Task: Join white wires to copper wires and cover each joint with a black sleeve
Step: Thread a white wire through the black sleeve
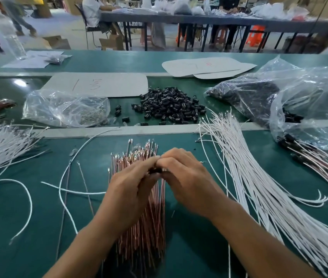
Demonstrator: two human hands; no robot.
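My left hand [133,183] and my right hand [185,177] meet fingertip to fingertip over the bundle of copper wires [139,227] in the middle of the green table. Between the fingertips sits a small black sleeve [155,170], pinched from both sides. Which wire ends go into it is hidden by my fingers. A large fan of white wires [259,187] lies to the right. A heap of loose black sleeves [171,106] is farther back.
More white wires [0,145] lie at the left, with loose ones [64,177] near the centre. Finished wires with black sleeves [311,155] lie at the right by clear plastic bags [299,97]. Another bag [64,109] sits back left, cardboard sheets [102,84] behind.
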